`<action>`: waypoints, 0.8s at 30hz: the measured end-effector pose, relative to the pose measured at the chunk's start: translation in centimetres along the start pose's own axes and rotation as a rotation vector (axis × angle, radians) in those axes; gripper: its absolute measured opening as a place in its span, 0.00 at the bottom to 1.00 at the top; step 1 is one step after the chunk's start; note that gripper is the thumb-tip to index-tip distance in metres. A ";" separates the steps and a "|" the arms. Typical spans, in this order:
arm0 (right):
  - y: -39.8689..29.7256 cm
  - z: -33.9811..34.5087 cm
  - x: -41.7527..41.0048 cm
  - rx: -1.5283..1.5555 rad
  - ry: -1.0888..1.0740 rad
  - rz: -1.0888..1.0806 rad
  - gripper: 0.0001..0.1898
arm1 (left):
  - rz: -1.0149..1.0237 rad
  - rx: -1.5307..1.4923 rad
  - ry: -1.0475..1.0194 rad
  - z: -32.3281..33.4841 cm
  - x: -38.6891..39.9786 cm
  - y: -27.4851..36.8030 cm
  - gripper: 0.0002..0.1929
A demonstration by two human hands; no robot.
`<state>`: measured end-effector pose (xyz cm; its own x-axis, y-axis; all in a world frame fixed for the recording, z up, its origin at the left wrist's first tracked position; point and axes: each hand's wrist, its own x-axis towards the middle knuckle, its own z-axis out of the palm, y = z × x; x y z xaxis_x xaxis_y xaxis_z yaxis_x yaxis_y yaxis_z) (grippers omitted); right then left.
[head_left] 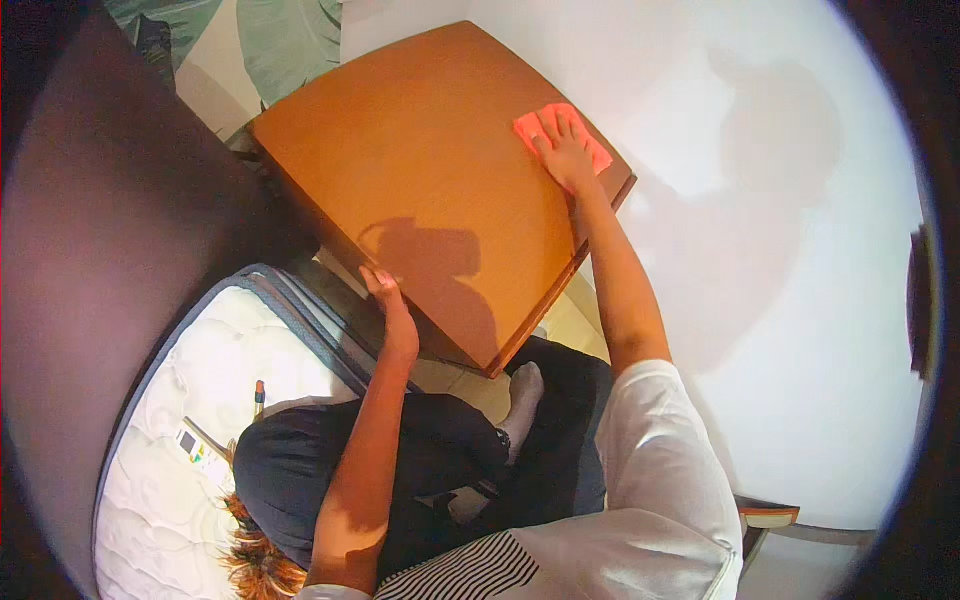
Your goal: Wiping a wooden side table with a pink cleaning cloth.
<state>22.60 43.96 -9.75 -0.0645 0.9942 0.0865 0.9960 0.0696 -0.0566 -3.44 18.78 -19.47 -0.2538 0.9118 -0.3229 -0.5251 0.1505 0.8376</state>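
A brown wooden tabletop (420, 150) stands before me, seen from above at a slant. On its right part, near the far right edge, lies a pink cloth (551, 124). My right hand (566, 154) presses flat on this cloth with the fingers spread, so part of it is covered. At the near left edge of the tabletop, my left hand (386, 292) grips the rim, fingertips on top. The underside of that hand's hold is hidden. A shadow of my head and the camera falls across the wood.
A quilted white mattress (172, 375) is at my left, bearing a white remote control (199, 450), a small stick-like object (259, 399) and brown feathery material (266, 551). A dark panel (112, 187) rises beyond it. A white wall (787, 337) borders the right. Leaf-patterned fabric or paper (292, 45) shows behind.
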 end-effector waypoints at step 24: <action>-0.4 -0.8 -3.3 0.043 0.057 0.108 0.33 | 0.066 0.042 0.016 -1.2 1.6 -2.3 0.46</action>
<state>22.45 40.60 -9.25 0.0478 0.9899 0.1334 0.9932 -0.0330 -0.1114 -3.60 19.49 -22.42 -0.3000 0.9139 -0.2736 -0.4723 0.1070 0.8750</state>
